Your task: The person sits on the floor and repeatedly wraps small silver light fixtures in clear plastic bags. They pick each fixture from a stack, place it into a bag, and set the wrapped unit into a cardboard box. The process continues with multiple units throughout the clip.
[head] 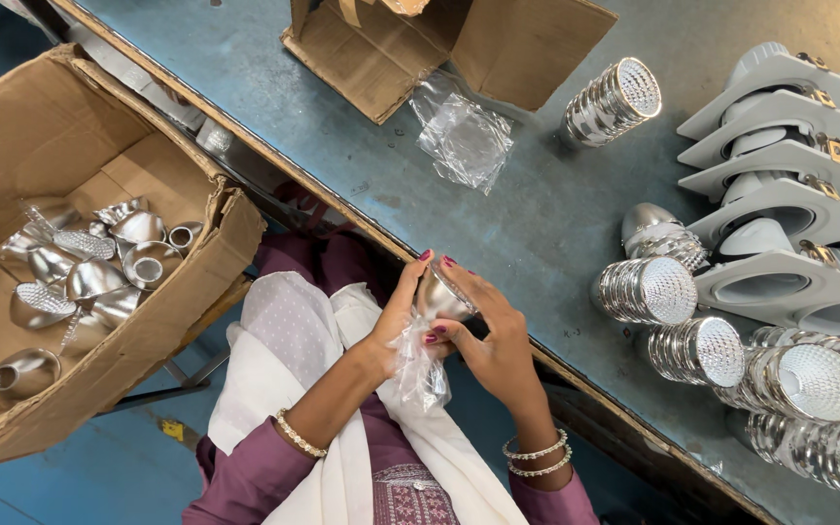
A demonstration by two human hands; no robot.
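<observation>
Left hand (396, 321) and right hand (493, 340): we grasp one silver reflector cup (439, 297), centre frame | plastic wrap (420, 369) hanging at 6 o'clock | cardboard box (196, 292) of reflectors at 9 o'clock | reflector stacks (673, 292) at 3 o'clock on table (537, 214).

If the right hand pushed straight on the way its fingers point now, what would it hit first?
The right hand points up-left with its fingers already wrapped on the silver reflector cup. Going further it would press that cup into the left hand on the other side, though depth is hard to judge.
</observation>
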